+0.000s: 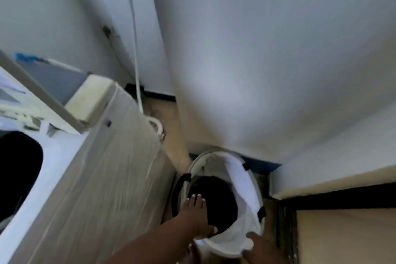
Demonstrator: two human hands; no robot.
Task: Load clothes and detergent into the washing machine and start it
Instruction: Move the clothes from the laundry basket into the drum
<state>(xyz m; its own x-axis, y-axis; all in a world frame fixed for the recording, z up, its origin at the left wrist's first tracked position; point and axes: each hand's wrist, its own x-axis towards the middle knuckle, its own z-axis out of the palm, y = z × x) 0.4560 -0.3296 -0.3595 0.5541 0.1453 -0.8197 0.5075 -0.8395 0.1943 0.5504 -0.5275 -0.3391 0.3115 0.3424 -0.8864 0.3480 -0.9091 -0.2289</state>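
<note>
The white basket (pixel 240 216) stands on the floor in the corner, just beside the washing machine (pixel 102 178), so the clothes are close. The dark clothes (pixel 218 201) lie inside it. The left hand (pixel 196 212) is open and flat, reaching in to grab them. The right hand (pixel 257 244) grips the basket's near rim to keep it from tipping. The washer's hole is open, ready for clothes

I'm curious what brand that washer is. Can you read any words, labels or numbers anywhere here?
None can be read.
Washing machine control panel: markings there, too blurred to read.
Blue patch behind the lid: blurred, no legible text.
Laundry basket: no label shows.
</note>
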